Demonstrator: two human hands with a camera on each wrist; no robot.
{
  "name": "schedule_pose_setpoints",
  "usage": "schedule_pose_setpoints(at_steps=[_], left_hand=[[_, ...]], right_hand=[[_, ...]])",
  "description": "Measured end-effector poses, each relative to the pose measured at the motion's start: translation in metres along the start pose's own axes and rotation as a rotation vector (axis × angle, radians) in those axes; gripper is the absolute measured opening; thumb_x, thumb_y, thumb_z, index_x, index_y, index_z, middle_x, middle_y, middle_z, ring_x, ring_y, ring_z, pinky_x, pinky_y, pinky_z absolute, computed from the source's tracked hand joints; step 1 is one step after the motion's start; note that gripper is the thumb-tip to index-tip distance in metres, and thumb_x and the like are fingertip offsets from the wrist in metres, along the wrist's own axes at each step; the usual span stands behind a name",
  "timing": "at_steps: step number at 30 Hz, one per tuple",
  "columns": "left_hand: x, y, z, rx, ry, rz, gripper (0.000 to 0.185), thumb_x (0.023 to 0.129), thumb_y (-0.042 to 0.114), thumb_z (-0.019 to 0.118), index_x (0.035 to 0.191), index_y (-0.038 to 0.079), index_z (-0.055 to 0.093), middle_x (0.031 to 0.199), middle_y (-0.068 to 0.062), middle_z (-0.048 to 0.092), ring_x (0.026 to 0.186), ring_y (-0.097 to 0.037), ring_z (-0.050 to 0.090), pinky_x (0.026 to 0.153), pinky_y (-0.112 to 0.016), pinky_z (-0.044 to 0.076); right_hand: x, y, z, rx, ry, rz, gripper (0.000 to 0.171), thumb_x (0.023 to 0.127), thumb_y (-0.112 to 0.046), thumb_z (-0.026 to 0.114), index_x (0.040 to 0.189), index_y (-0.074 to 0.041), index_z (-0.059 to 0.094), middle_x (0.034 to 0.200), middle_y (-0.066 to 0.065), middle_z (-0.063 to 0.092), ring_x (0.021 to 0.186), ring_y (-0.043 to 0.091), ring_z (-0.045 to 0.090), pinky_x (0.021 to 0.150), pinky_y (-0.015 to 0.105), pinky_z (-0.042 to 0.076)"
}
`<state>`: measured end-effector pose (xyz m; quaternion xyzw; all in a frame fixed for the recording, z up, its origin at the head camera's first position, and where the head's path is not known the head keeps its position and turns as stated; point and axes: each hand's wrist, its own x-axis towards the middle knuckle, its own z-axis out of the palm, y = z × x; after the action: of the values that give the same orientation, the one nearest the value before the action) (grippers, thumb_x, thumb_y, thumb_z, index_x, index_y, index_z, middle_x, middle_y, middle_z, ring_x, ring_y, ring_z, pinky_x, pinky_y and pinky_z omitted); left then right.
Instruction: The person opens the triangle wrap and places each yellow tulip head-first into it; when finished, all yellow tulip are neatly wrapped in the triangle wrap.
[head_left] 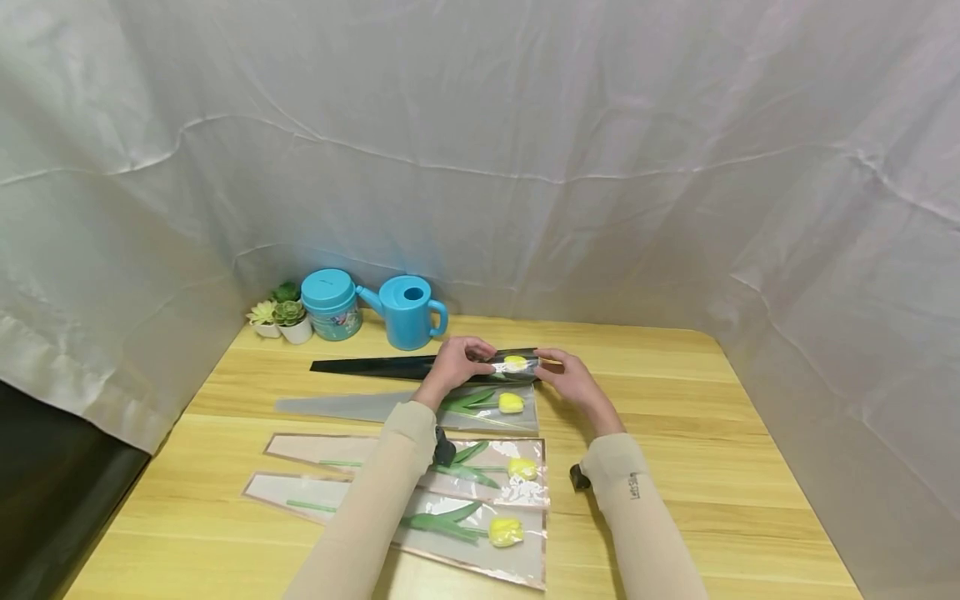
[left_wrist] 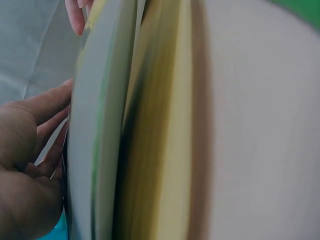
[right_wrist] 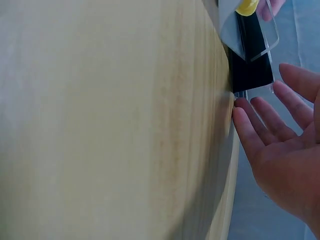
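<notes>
A clear-fronted black flower sleeve lies across the table, holding a yellow tulip at its wide end. My left hand is over the sleeve beside the bloom, fingers arched and thumb tip touching the film. In the left wrist view this hand's loosely bent fingers rest along the sleeve's edge. My right hand is at the wide right end, its fingers spread and relaxed in the right wrist view, fingertips close by the black corner. The clear film stands away from the black backing there.
Nearer me lie a grey sleeve and two pink-edged sleeves, each with a yellow tulip. Behind stand a blue watering can, a blue-lidded jar and several small potted succulents. Grey cloth hangs around the wooden table.
</notes>
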<state>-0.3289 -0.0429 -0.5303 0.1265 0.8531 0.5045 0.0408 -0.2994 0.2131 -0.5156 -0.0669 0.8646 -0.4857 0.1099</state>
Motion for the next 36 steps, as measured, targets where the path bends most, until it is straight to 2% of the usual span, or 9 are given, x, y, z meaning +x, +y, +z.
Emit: schedule_pose_setpoints(at_steps=[10,17,21,24,30,33,36], left_hand=[[0.000,-0.001,0.000,-0.005,0.005,0.001,0.029,0.089,0.015,0.083,0.117,0.012,0.078,0.115,-0.004,0.077,0.108,-0.025,0.069,0.096,-0.044,0.056],[-0.002,0.000,-0.003,-0.001,-0.002,0.005,0.031,0.089,0.018,0.083,0.119,0.013,0.077,0.117,-0.003,0.076,0.110,-0.024,0.068,0.097,-0.043,0.056],[-0.006,0.008,-0.009,0.000,-0.015,0.023,0.031,0.092,0.017,0.080,0.123,0.011,0.075,0.121,-0.006,0.075,0.113,-0.027,0.067,0.095,-0.044,0.056],[-0.008,0.018,-0.019,0.022,-0.037,0.049,0.033,0.097,0.019,0.076,0.128,0.011,0.072,0.127,-0.008,0.073,0.118,-0.030,0.065,0.097,-0.047,0.056],[-0.020,0.040,-0.050,0.228,-0.092,0.166,0.043,0.100,0.031,0.071,0.141,0.020,0.064,0.140,-0.006,0.068,0.123,-0.029,0.063,0.102,-0.049,0.053],[-0.030,0.051,-0.070,0.353,-0.081,0.233,0.049,0.101,0.039,0.069,0.146,0.022,0.060,0.144,-0.006,0.064,0.123,-0.031,0.063,0.103,-0.051,0.051],[-0.042,0.060,-0.090,0.463,-0.048,0.281,0.056,0.102,0.048,0.064,0.152,0.024,0.053,0.152,-0.005,0.058,0.134,-0.034,0.056,0.110,-0.057,0.045]], right_hand=[[0.001,-0.001,0.003,-0.010,0.016,0.015,0.046,0.105,-0.016,0.061,0.149,-0.008,0.054,0.155,0.021,0.050,0.142,0.041,0.049,0.118,0.055,0.040],[0.000,-0.003,0.003,-0.009,0.008,0.031,0.046,0.106,-0.018,0.061,0.151,-0.011,0.053,0.157,0.019,0.048,0.143,0.040,0.049,0.116,0.055,0.042],[-0.004,-0.006,-0.001,-0.030,0.010,0.011,0.048,0.106,-0.020,0.061,0.152,-0.012,0.051,0.159,0.019,0.045,0.143,0.041,0.048,0.116,0.057,0.041],[-0.008,-0.010,-0.007,-0.074,0.026,-0.038,0.049,0.106,-0.019,0.060,0.153,-0.010,0.049,0.160,0.021,0.043,0.143,0.044,0.047,0.116,0.058,0.041],[-0.022,-0.024,-0.023,-0.142,0.070,-0.119,0.052,0.106,-0.021,0.060,0.155,-0.011,0.046,0.162,0.019,0.040,0.148,0.043,0.039,0.121,0.058,0.033],[-0.032,-0.035,-0.036,-0.196,0.109,-0.150,0.054,0.106,-0.023,0.060,0.157,-0.013,0.044,0.162,0.018,0.039,0.149,0.042,0.036,0.122,0.060,0.030],[-0.043,-0.047,-0.050,-0.285,0.160,-0.197,0.056,0.106,-0.025,0.061,0.158,-0.014,0.043,0.162,0.019,0.039,0.149,0.044,0.035,0.121,0.064,0.028]])
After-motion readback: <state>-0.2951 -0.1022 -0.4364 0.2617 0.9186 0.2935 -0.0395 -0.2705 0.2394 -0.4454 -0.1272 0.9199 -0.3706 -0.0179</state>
